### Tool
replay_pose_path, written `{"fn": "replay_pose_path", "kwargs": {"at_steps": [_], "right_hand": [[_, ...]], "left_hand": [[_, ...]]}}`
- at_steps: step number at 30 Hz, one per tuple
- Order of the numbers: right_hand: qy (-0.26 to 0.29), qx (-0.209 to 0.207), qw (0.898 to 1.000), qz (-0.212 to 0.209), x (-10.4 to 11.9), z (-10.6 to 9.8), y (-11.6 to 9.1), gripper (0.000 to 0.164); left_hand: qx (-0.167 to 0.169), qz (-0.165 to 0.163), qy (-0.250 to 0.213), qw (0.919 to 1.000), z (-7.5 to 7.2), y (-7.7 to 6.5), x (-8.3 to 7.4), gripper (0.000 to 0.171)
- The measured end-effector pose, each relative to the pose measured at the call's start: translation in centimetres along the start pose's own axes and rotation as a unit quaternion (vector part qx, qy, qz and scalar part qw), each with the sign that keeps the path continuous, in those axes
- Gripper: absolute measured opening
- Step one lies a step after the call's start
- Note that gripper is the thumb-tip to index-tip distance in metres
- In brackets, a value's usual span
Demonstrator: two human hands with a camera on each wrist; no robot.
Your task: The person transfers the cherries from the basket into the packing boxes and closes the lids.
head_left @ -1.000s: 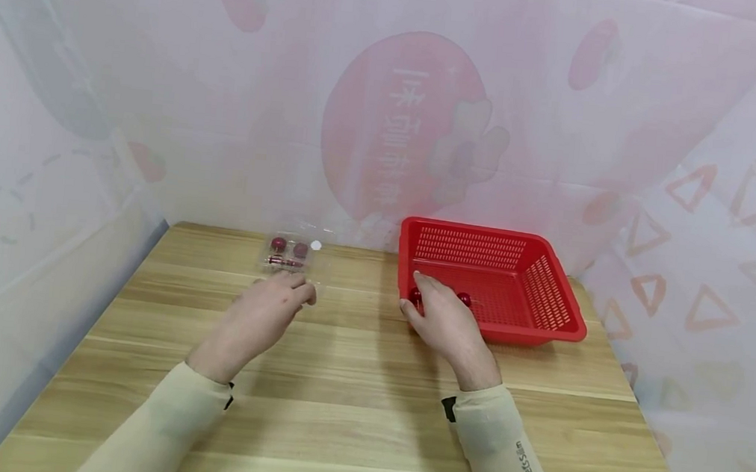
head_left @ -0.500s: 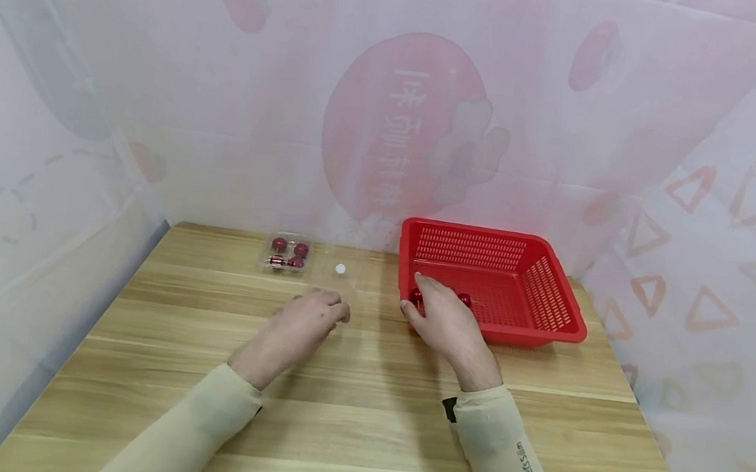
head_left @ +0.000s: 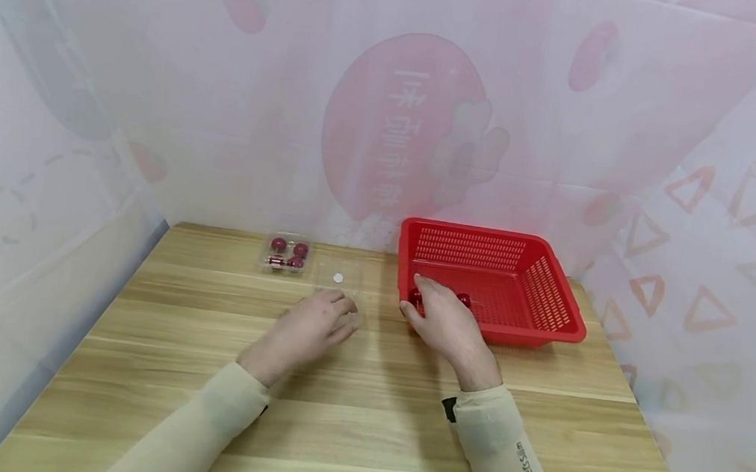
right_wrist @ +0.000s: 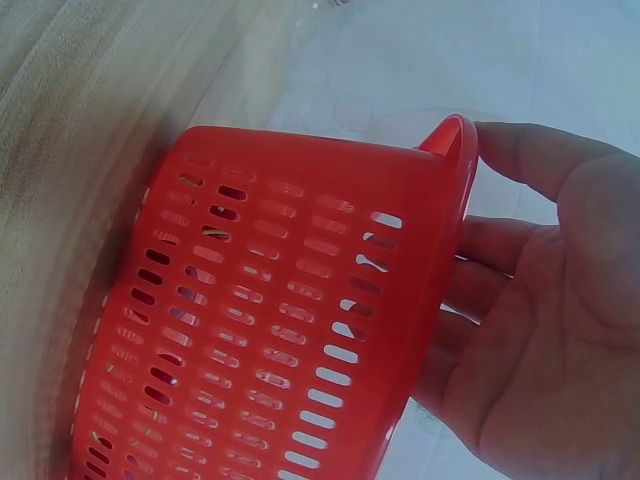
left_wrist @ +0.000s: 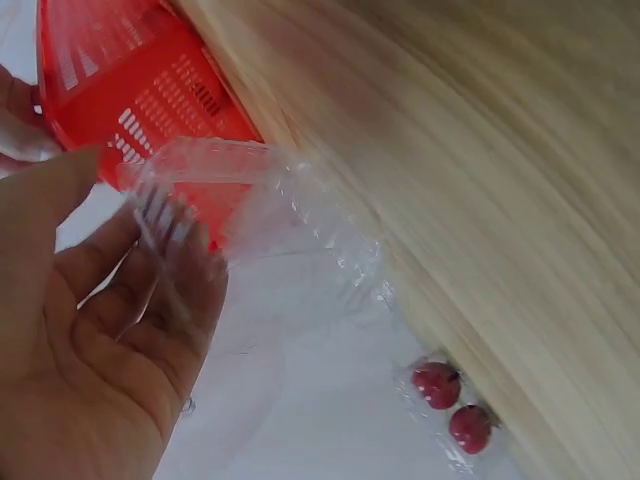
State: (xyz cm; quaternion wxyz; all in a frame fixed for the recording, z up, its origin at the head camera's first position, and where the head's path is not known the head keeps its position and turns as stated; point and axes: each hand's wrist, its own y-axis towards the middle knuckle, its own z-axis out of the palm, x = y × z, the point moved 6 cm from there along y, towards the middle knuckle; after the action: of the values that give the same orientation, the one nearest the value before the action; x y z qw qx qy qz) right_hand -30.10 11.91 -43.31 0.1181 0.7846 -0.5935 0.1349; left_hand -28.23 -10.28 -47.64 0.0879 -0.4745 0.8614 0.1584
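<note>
My left hand (head_left: 305, 327) holds a clear plastic lid (head_left: 339, 265) with a round white sticker, close over the table. In the left wrist view the lid's ribbed side (left_wrist: 330, 235) lies in front of the fingers, with the thumb at its edge. Left of it stands a clear plastic box (head_left: 264, 256) with several red cherries (head_left: 279, 244) in it. My right hand (head_left: 445, 320) grips the near left corner of a red plastic basket (head_left: 531, 337). Cherries (head_left: 464, 299) show inside the basket, partly hidden behind that hand.
The wooden table (head_left: 360, 437) ends at the back against a printed cloth wall (head_left: 244, 142). A similar cloth (head_left: 712, 348) hangs at the right side. Slots pierce the basket's walls (right_wrist: 270, 280).
My left hand has carried the lid rightward off the cherry box, then lowered it toward the table. The cherry box shows uncovered now. My right hand and the basket have stayed put.
</note>
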Motion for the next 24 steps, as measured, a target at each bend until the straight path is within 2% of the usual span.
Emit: {"fn": "replay_pose_path", "kwargs": {"at_steps": [4,8,11,15,24], "right_hand": [[-0.003,0.000,1.000,-0.002,0.0,0.1,0.1,0.071],[-0.006,0.001,1.000,-0.001,-0.1,0.1,0.1,0.071],[-0.007,0.002,1.000,-0.001,-0.1,0.2,0.1,0.071],[-0.006,0.003,1.000,0.001,-0.2,0.2,0.1,0.072],[-0.002,-0.001,1.000,-0.001,-0.6,0.1,0.1,0.071]], "left_hand": [[0.002,-0.058,-0.028,0.9979,-0.5,0.0,1.8,0.051],[0.016,-0.081,-0.038,0.9958,-0.5,-0.1,3.7,0.059],[0.036,-0.081,-0.039,0.9953,0.0,-0.3,4.8,0.061],[0.064,-0.074,-0.042,0.9944,0.6,-0.7,5.4,0.068],[0.108,-0.061,-0.057,0.9907,1.3,-1.2,5.6,0.085]]}}
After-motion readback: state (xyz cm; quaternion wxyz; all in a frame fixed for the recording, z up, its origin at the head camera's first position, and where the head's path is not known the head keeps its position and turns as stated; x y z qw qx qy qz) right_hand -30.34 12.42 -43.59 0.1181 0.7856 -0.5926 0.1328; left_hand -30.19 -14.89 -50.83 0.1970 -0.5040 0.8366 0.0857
